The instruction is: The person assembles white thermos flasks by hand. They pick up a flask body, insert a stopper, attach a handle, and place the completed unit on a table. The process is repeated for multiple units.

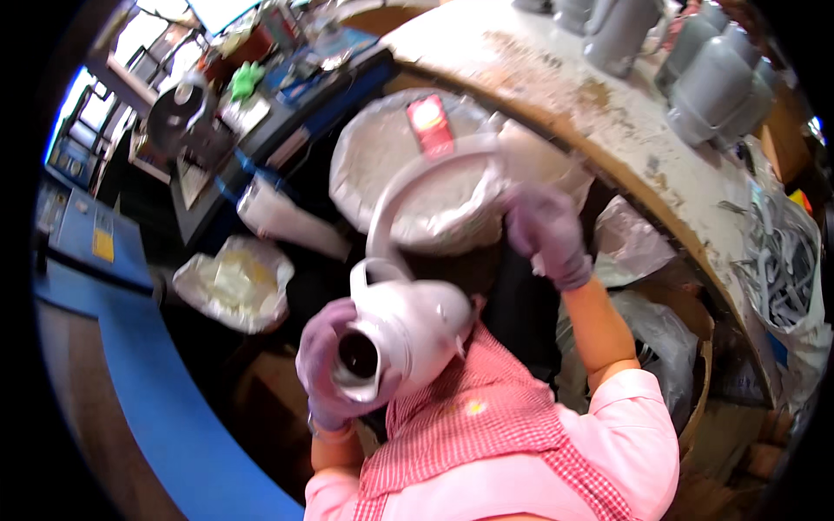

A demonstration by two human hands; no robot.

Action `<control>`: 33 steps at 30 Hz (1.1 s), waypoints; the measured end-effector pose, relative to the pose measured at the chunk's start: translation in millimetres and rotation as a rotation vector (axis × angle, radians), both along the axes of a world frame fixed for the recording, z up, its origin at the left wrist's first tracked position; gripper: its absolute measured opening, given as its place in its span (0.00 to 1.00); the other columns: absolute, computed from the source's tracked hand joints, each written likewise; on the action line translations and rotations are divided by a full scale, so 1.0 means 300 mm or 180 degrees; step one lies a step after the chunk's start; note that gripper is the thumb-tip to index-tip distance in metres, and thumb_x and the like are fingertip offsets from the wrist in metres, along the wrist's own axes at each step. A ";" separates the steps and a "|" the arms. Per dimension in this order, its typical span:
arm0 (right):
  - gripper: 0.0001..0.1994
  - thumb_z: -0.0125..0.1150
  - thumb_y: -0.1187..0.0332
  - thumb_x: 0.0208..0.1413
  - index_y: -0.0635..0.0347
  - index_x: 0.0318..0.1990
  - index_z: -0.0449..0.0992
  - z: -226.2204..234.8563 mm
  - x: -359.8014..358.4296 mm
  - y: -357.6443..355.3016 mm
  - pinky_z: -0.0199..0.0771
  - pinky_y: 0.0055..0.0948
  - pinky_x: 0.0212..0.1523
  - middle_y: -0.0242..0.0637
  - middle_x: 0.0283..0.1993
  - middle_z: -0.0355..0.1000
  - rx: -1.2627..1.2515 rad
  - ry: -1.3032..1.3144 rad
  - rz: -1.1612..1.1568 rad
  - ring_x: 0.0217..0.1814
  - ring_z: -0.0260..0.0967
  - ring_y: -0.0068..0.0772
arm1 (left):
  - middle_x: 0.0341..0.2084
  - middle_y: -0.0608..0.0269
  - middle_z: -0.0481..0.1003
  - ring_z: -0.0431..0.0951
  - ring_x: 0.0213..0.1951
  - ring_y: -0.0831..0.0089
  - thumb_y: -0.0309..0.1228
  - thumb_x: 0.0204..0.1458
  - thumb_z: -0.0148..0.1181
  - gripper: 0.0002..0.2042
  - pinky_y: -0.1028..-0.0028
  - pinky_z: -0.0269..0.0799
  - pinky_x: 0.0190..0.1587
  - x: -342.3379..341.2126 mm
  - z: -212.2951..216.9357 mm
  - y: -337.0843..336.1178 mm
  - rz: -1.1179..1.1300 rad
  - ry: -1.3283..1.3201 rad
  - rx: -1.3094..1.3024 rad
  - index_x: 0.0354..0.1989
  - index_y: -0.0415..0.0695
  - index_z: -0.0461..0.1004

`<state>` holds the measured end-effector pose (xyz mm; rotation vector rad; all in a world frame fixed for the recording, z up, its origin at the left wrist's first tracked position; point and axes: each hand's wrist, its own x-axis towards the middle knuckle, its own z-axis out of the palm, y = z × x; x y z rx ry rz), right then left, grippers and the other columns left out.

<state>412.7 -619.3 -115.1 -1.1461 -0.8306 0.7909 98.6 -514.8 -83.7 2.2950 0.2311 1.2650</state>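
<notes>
Grey-white plastic jug [421, 326]: tilted in front of the apron, round dark mouth uppermost; rounded body, small loop near the neck.
Left hand [323, 352]: lilac glove, curled around the jug's neck, holding it.
Right hand [547, 234]: lilac glove, raised and blurred; cannot tell whether its fingers hold anything.
Curved tube [407, 187]: smooth, pale, arching from beside the jug toward the right hand; join unclear.
Lined basin [343, 174]: round, crinkled white plastic; red rectangular card [430, 126] at its far side, print blurred.
Smaller liner [189, 282]: crumpled white plastic around pale yellowish material.
Clear bag [804, 339]: bulging with grey strips.
Yellow label [103, 244]: on blue machine casing [74, 217], unreadable.
Worktable [521, 65]: worn, stained top; grey moulded vessels [717, 91] standing together.
Apron [486, 382]: red-and-white check, daisy motif.
</notes>
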 end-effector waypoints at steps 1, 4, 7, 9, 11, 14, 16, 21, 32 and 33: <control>0.18 0.47 0.53 0.68 0.54 0.35 0.77 -0.006 0.004 0.006 0.50 0.23 0.14 0.24 0.15 0.56 0.0468 0.0969 -0.0088 0.12 0.51 0.19 | 0.50 0.41 0.71 0.74 0.51 0.51 0.41 0.42 0.75 0.50 0.54 0.73 0.51 -0.049 0.001 -0.006 0.0148 0.0379 -0.0076 0.72 0.41 0.50; 0.23 0.41 0.48 0.69 0.51 0.27 0.71 -0.077 -0.090 0.061 0.41 0.22 0.12 0.21 0.13 0.44 0.1454 0.2983 0.0934 0.10 0.41 0.20 | 0.46 0.46 0.73 0.75 0.48 0.54 0.43 0.40 0.75 0.44 0.59 0.74 0.50 -0.076 -0.028 -0.045 0.0305 0.0251 -0.0271 0.63 0.33 0.60; 0.20 0.51 0.44 0.66 0.46 0.26 0.68 -0.097 -0.231 0.093 0.37 0.19 0.11 0.15 0.13 0.41 0.0747 0.4032 0.0737 0.10 0.37 0.13 | 0.43 0.48 0.73 0.76 0.46 0.56 0.45 0.38 0.74 0.37 0.63 0.74 0.48 -0.083 -0.035 -0.088 0.0457 0.0258 -0.0243 0.52 0.32 0.67; 0.18 0.55 0.45 0.65 0.45 0.28 0.69 -0.125 -0.296 0.126 0.37 0.18 0.12 0.14 0.14 0.42 0.0415 0.3999 0.0798 0.11 0.38 0.12 | 0.43 0.48 0.73 0.76 0.45 0.56 0.45 0.38 0.74 0.38 0.61 0.75 0.47 -0.083 -0.021 -0.097 0.0378 0.0295 -0.0104 0.54 0.33 0.66; 0.18 0.54 0.46 0.65 0.50 0.34 0.68 -0.146 -0.333 0.143 0.39 0.18 0.13 0.16 0.16 0.45 0.0076 0.3677 0.0599 0.13 0.40 0.12 | 0.42 0.49 0.73 0.78 0.43 0.54 0.43 0.38 0.75 0.39 0.57 0.77 0.45 -0.079 -0.010 -0.112 0.0202 0.0273 0.0029 0.57 0.40 0.62; 0.17 0.50 0.48 0.68 0.51 0.35 0.72 -0.101 -0.380 0.166 0.41 0.18 0.11 0.16 0.15 0.44 -0.0923 0.3155 0.0808 0.11 0.40 0.11 | 0.40 0.53 0.74 0.81 0.36 0.52 0.36 0.36 0.78 0.37 0.54 0.81 0.40 -0.082 -0.001 -0.123 -0.0161 0.0251 0.0164 0.52 0.52 0.57; 0.17 0.52 0.49 0.68 0.52 0.35 0.71 -0.100 -0.374 0.169 0.42 0.18 0.12 0.16 0.15 0.46 -0.1026 0.3021 0.0779 0.11 0.41 0.12 | 0.39 0.54 0.75 0.82 0.35 0.52 0.37 0.36 0.79 0.38 0.53 0.81 0.40 -0.088 0.006 -0.126 -0.0225 0.0296 0.0110 0.51 0.55 0.55; 0.17 0.54 0.53 0.67 0.56 0.34 0.70 -0.063 -0.414 0.170 0.42 0.17 0.12 0.18 0.16 0.50 -0.0778 0.2386 0.0470 0.11 0.43 0.11 | 0.38 0.55 0.75 0.82 0.35 0.51 0.38 0.35 0.80 0.39 0.53 0.81 0.39 -0.089 0.005 -0.128 -0.0290 0.0248 0.0036 0.52 0.55 0.55; 0.28 0.38 0.37 0.67 0.54 0.31 0.67 -0.136 -0.256 0.012 0.52 0.20 0.11 0.21 0.14 0.53 0.0449 0.3565 0.1763 0.09 0.49 0.16 | 0.60 0.45 0.70 0.64 0.66 0.56 0.39 0.52 0.62 0.25 0.59 0.51 0.71 0.018 -0.113 0.007 -0.0832 0.0297 -0.3502 0.54 0.33 0.75; 0.28 0.38 0.37 0.67 0.54 0.32 0.65 -0.146 -0.235 -0.012 0.54 0.19 0.11 0.21 0.13 0.53 0.0518 0.3561 0.1753 0.08 0.50 0.16 | 0.59 0.45 0.71 0.64 0.66 0.56 0.36 0.53 0.60 0.22 0.59 0.51 0.71 0.018 -0.155 -0.001 -0.1498 0.0436 -0.3995 0.52 0.33 0.77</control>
